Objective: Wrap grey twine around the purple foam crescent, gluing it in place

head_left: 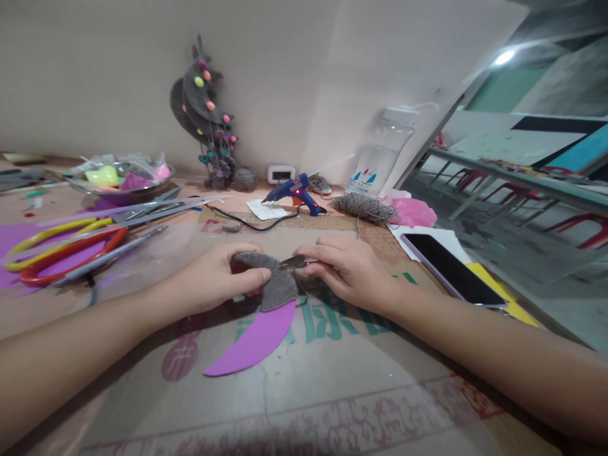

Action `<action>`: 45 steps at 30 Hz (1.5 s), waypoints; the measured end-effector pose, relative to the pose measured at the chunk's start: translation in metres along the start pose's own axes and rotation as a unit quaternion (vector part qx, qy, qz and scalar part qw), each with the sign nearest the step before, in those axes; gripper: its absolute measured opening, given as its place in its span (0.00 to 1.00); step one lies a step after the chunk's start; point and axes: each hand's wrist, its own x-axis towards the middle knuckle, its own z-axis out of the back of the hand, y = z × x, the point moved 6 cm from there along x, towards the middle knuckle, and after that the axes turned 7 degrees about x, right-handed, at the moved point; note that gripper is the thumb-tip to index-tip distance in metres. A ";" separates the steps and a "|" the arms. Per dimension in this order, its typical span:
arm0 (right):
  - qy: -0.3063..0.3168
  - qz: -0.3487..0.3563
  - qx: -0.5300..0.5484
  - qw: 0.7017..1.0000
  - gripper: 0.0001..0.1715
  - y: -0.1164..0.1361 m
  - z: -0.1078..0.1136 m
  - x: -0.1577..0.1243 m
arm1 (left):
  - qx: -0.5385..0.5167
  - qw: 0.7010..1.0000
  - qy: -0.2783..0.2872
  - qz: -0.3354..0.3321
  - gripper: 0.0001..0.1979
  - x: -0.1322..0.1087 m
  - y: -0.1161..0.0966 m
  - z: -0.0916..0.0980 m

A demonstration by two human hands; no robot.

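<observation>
- Progress: crescent looks about half covered, my estimate. Far half wears a grey yarn wrap in close, even rows.
- Left over: near half is bare purple down to its tip, which points near-left. If the wrap is meant to run full length, roughly half remains.
- Location: crescent is near centre, over the printed cardboard, mostly left of the gap between the hands.
- Left hand: holding the crescent by its wrapped far end, thumb on top, fingers curled behind. Narrow pinch.
- Right hand: thumb and index closed narrow on a small metal tool, pointed end toward the right edge of the wrap. Tool type unclear; can't tell if it touches yarn.
- Count, work piece: 1 crescent, 1 small metal tool in hand.
- Count, yarn: 1 grey ball far centre, 1 larger grey skein far right. Skein has a loose strand.
- Count, tools: 1 blue glue gun far centre, red light on; 2 big scissor handles on the left, yellow handle and red handle.
- Count, rest: 1 bowl far left, 1 pompom ornament against the wall, 1 clock, 1 bottle, 1 phone right.
- Bowl contents: too jumbled to count.
</observation>
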 end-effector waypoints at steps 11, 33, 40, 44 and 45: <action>0.019 -0.010 -0.006 1.000 0.19 -0.004 -0.004 0.000 | 0.002 1.000 0.018 0.000 0.10 0.000 0.003 -0.002; 0.013 -0.025 0.041 0.999 0.17 -0.007 -0.001 -0.002 | 0.008 1.000 0.016 -0.019 0.08 -0.001 0.002 -0.003; 0.009 -0.013 0.044 0.999 0.17 -0.006 0.001 -0.001 | -0.009 1.000 0.026 -0.009 0.08 -0.001 0.005 -0.005; 0.014 -0.011 0.049 0.999 0.17 -0.006 -0.001 -0.001 | -0.015 1.000 0.025 -0.001 0.09 -0.001 0.006 -0.005; 0.016 -0.012 0.053 0.998 0.17 -0.007 -0.001 -0.001 | -0.014 1.000 0.025 -0.002 0.09 -0.001 0.006 -0.005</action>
